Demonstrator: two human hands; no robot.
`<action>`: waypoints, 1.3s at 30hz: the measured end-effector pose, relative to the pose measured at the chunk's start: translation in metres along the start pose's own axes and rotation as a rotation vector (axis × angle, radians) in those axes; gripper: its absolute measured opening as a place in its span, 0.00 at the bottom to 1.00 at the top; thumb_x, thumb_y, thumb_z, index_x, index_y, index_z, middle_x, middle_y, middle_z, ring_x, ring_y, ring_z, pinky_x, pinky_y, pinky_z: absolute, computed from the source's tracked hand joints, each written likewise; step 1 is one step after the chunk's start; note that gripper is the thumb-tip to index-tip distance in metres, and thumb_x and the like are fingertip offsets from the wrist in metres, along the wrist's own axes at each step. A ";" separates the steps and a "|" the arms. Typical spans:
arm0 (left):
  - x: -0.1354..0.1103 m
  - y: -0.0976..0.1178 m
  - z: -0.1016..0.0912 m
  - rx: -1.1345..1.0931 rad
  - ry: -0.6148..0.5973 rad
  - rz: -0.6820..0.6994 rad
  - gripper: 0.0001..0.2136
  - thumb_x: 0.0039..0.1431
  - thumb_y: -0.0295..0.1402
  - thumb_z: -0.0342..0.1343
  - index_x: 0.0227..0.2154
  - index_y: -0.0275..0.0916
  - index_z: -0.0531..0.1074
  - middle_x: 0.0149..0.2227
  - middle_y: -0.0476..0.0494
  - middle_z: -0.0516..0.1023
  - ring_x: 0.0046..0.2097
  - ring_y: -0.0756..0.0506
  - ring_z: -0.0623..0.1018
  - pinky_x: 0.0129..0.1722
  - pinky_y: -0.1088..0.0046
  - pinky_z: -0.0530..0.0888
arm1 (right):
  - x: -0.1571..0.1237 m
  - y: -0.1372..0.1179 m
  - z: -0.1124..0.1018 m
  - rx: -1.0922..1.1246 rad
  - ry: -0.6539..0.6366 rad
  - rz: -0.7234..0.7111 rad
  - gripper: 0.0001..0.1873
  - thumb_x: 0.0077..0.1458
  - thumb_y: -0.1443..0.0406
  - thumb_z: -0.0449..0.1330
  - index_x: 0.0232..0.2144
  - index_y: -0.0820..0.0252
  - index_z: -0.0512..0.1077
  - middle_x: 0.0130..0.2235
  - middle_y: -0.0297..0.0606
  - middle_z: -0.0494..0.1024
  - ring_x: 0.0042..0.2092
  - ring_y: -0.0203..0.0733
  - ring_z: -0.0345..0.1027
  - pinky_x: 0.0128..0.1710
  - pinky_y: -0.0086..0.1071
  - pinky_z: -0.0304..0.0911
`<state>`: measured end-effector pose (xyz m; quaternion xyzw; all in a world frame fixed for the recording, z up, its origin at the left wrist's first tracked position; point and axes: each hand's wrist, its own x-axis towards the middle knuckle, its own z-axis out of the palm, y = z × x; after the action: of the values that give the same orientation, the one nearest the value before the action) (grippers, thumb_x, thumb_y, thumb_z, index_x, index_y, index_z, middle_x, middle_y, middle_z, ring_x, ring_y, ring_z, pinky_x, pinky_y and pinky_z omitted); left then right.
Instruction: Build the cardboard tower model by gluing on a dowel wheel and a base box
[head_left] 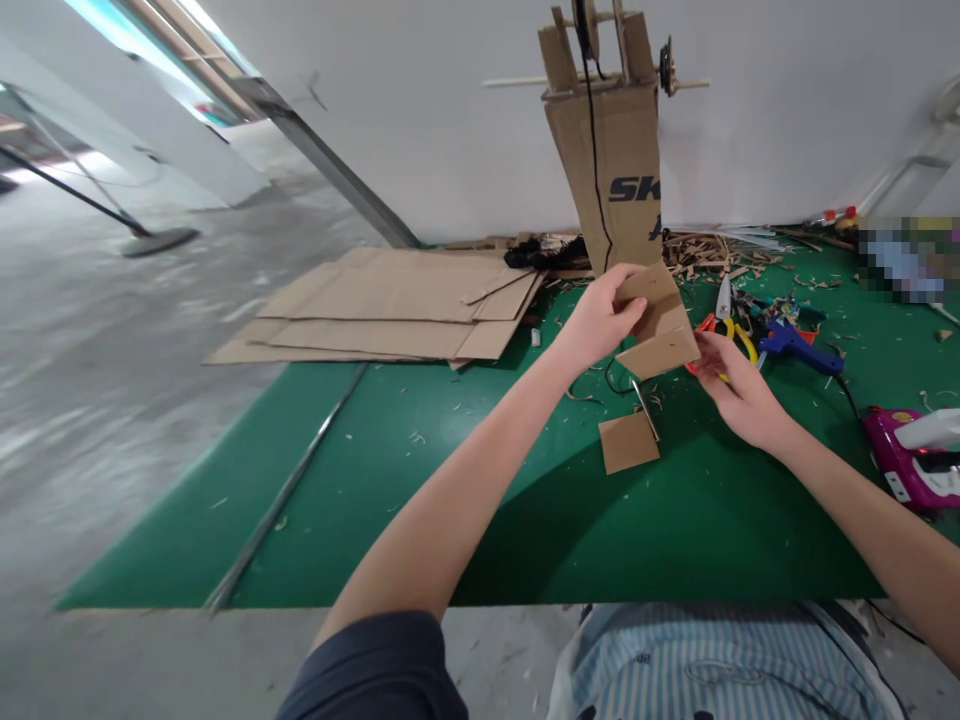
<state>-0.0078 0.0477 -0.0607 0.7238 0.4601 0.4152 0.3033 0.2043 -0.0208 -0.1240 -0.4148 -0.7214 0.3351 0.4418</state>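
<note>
Head | left hand (600, 318): folded cardboard (661, 352) | table's front edge (675, 597) well apart

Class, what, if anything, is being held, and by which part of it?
The folded cardboard: the left hand grips its left edge; the right hand is at its lower right corner, its grip unclear.

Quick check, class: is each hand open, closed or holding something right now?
Left hand: closed, holding the folded cardboard.
Right hand: partly curled at the folded cardboard's right corner; whether it grips cannot be told.
</note>
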 end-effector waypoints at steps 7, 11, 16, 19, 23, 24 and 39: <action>-0.010 -0.014 0.025 0.348 0.093 0.005 0.06 0.63 0.28 0.52 0.40 0.37 0.72 0.37 0.42 0.79 0.37 0.45 0.80 0.38 0.67 0.77 | -0.001 -0.007 0.002 0.409 -0.001 0.278 0.44 0.54 0.43 0.62 0.65 0.44 0.49 0.59 0.46 0.68 0.50 0.50 0.74 0.46 0.49 0.77; -0.015 -0.016 0.032 0.369 0.089 0.036 0.03 0.64 0.28 0.53 0.35 0.38 0.70 0.33 0.44 0.77 0.36 0.44 0.80 0.36 0.69 0.76 | -0.002 -0.010 0.007 0.302 0.097 0.266 0.52 0.47 0.49 0.69 0.66 0.45 0.47 0.63 0.50 0.62 0.51 0.54 0.73 0.45 0.52 0.78; -0.019 -0.017 0.035 0.334 0.082 -0.022 0.03 0.63 0.30 0.53 0.34 0.38 0.70 0.29 0.45 0.76 0.32 0.46 0.79 0.32 0.71 0.74 | -0.001 -0.003 0.009 0.118 0.215 0.217 0.49 0.45 0.56 0.69 0.65 0.50 0.53 0.66 0.52 0.55 0.52 0.56 0.72 0.46 0.53 0.78; -0.017 -0.019 0.035 0.230 -0.002 -0.050 0.10 0.64 0.38 0.55 0.40 0.37 0.73 0.35 0.44 0.79 0.31 0.47 0.78 0.31 0.72 0.74 | 0.001 0.002 0.004 0.066 0.252 0.209 0.45 0.47 0.58 0.68 0.64 0.54 0.56 0.64 0.53 0.58 0.49 0.54 0.74 0.49 0.53 0.77; -0.008 -0.028 0.027 0.053 -0.035 -0.127 0.21 0.68 0.48 0.45 0.50 0.37 0.71 0.45 0.39 0.80 0.40 0.45 0.81 0.34 0.72 0.76 | 0.004 0.005 -0.004 -0.017 0.346 0.197 0.44 0.49 0.56 0.67 0.65 0.53 0.55 0.65 0.52 0.57 0.57 0.58 0.69 0.53 0.54 0.74; -0.006 -0.031 0.023 0.090 -0.020 -0.162 0.22 0.69 0.48 0.43 0.49 0.36 0.72 0.45 0.38 0.80 0.42 0.44 0.81 0.36 0.71 0.77 | 0.004 0.005 -0.006 -0.028 0.369 0.192 0.43 0.50 0.56 0.67 0.65 0.53 0.55 0.65 0.52 0.56 0.59 0.60 0.67 0.54 0.55 0.74; 0.006 -0.043 -0.049 1.093 0.030 -0.311 0.19 0.66 0.40 0.44 0.47 0.33 0.75 0.50 0.23 0.77 0.55 0.26 0.73 0.49 0.49 0.70 | 0.002 0.008 -0.004 0.007 0.318 0.144 0.46 0.52 0.56 0.67 0.68 0.45 0.50 0.65 0.53 0.49 0.55 0.61 0.70 0.48 0.56 0.78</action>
<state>-0.0677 0.0730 -0.0707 0.6934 0.7134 0.0773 -0.0645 0.2097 -0.0154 -0.1282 -0.5119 -0.6096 0.2984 0.5266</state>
